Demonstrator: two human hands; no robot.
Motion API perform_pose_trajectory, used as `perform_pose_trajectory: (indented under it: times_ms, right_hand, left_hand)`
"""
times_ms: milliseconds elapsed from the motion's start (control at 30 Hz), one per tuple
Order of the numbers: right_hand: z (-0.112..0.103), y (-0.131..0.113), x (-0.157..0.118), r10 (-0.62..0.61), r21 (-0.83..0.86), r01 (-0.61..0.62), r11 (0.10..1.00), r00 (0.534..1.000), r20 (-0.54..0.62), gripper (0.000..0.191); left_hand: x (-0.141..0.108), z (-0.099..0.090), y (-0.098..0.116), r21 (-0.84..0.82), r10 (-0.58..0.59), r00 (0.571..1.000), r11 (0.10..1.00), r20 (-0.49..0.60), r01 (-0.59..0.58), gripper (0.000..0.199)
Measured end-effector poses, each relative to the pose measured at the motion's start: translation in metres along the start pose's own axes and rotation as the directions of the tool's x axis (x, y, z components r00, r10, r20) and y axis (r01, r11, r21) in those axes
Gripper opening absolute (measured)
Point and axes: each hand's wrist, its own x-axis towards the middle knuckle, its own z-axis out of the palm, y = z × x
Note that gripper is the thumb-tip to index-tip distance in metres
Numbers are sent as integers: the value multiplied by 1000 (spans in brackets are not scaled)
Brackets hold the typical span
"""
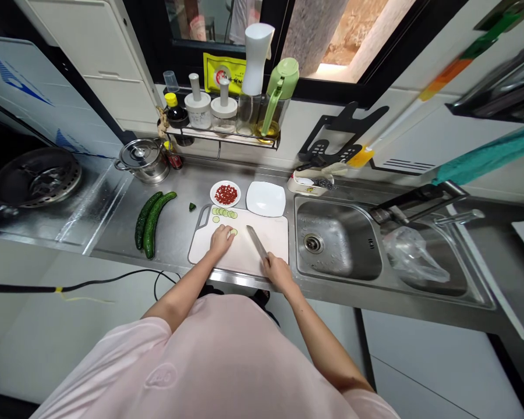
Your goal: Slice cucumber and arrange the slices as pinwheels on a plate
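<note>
Knife (257,242) gripped in R hand (278,271); L hand (220,239) fingers on cucumber piece (233,231).

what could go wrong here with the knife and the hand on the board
The left hand rests on a cucumber piece close to the knife held by the right hand, so a slip might nick the fingers. The cutting board sits near the counter's front edge and may slide.
</note>
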Motion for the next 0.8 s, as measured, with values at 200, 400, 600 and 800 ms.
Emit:
perform_pose_trajectory:
  times_ms: [200,400,600,800]
  right_hand:
    - [5,5,12,41,11,-40,999,998,-42,32]
    - [8,5,14,73,25,-72,997,997,-35,34]
    - [6,4,15,63,11,-63,998,997,-33,33]
    - [-2,-1,14,67,-5,-67,998,998,-1,32]
  left_hand:
    - [17,0,1,-132,-171,983,975,60,178,10]
    - [33,-8,-21,-325,-369,929,878,2,350,14]
    - [42,-27,-44,-267,-477,875,856,-77,443,13]
    - [42,-35,-47,-127,-479,874,874,-78,468,14]
